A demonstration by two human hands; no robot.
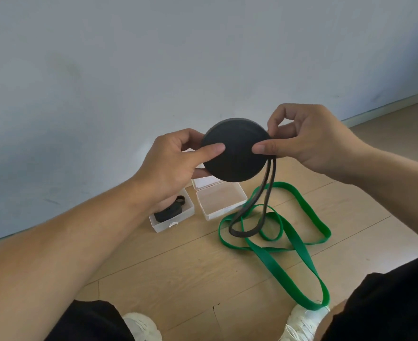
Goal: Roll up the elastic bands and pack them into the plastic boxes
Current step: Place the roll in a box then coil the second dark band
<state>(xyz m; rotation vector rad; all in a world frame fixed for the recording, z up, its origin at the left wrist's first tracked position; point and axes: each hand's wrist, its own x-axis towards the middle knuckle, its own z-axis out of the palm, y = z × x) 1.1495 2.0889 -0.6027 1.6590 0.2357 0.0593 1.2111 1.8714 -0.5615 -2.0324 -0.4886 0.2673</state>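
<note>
A black elastic band [236, 150] is wound into a flat round roll that I hold up in the air between both hands. My left hand [176, 161] pinches its left edge, thumb on the front face. My right hand [308, 141] pinches the right edge, where the band's loose tail [264, 203] hangs down in a loop to the floor. A long green elastic band [294, 237] lies unrolled on the wooden floor below. Two clear plastic boxes stand near the wall: the left box [172, 215] holds a small rolled black band [168, 211], the right box [221, 201] shows nothing inside.
A pale blue wall [153, 57] rises just behind the boxes. My knees in black shorts and white shoes [303, 321] frame the bottom of the view; the green band's near end lies against the right shoe. Wooden floor [190, 267] spreads between.
</note>
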